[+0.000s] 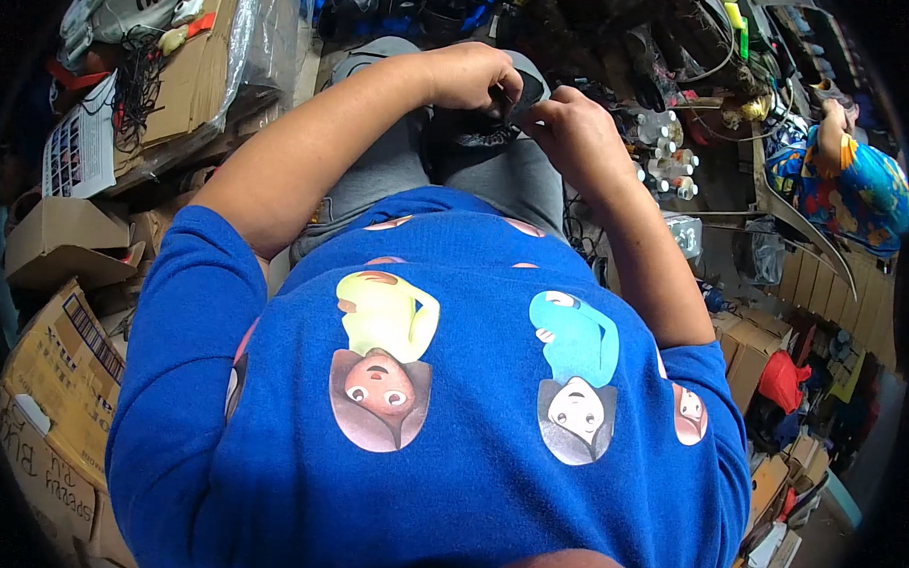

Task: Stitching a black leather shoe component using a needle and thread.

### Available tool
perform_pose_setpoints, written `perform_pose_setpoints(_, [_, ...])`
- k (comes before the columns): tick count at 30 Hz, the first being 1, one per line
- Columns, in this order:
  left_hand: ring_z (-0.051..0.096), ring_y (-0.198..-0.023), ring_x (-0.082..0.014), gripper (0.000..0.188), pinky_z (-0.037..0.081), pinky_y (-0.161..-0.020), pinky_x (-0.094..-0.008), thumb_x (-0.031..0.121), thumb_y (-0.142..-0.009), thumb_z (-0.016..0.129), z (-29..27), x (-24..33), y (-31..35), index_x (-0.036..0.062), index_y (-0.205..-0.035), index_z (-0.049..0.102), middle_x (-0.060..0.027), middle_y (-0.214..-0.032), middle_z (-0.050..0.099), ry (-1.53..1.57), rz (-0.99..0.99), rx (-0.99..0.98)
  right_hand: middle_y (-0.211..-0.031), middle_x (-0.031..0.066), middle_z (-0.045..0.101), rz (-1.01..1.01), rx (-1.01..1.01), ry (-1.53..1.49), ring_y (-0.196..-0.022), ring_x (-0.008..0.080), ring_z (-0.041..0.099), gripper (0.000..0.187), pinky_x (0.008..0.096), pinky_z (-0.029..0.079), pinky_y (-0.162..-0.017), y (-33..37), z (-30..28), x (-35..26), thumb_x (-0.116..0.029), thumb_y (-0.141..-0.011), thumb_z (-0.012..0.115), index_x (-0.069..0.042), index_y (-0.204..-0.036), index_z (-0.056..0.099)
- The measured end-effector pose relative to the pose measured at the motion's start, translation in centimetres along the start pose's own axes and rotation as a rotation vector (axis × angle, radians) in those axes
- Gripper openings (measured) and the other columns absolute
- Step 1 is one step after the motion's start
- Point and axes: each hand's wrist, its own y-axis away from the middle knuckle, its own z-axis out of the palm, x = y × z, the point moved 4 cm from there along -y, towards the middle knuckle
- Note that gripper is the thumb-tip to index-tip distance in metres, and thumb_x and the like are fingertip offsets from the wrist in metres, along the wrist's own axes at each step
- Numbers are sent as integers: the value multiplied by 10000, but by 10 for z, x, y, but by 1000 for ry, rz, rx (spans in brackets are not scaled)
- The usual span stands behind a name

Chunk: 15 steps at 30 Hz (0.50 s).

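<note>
Above my lap I have a dark black-and-grey piece that looks like a shoe (466,127), with what appears to be lacing low on it. My left hand (472,76) is closed on its upper edge, thumb and fingers bent inward. My right hand (576,128) pinches the grey rim on the other side, its fingertips close to those of the left. The inside of the piece and part of both hands' fingertips are hidden. It rests between my knees, against my grey trousers (379,161).
Cardboard (186,99) with plastic film, black cords and a printed sheet (82,141) lie at left, above open boxes (65,245). Several small clear bottles (669,161) stand right of my right hand. Another person in bright patterned clothing (873,193) sits at far right.
</note>
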Motion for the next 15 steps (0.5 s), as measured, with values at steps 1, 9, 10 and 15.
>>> perform_pose_setpoints(1, [589,-849,-257,212,462,-753,-351,28,-665,703,-2,1,-1,81,-865,658,-87,-846,577,-81,12,14,-819,133,586,0,2,2,-793,319,603,131,407,494,-704,-1,0,-2,-116,-766,596,-144,-837,703])
perform_pose_setpoints(9, [590,-825,-243,208,466,-729,-343,81,-636,735,5,-7,-4,89,-832,665,-85,-828,585,116,-45,58,-854,158,579,-30,-12,59,-820,335,603,116,422,497,-718,-4,16,-9,-73,-760,532,-64,-782,646])
perform_pose_setpoints(10, [603,-831,-245,202,473,-738,-345,104,-632,744,6,-8,-4,111,-821,674,-89,-832,609,117,-39,88,-850,159,586,-4,-7,36,-816,332,603,118,414,495,-711,-6,20,-6,-100,-773,546,-69,-808,655])
perform_pose_setpoints(15, [574,-820,-236,212,460,-736,-334,107,-651,743,-4,-7,13,68,-841,658,-74,-836,562,69,-6,413,-784,98,616,186,-91,-497,-751,214,599,238,324,473,-672,1,34,34,-265,-829,617,-122,-1009,678])
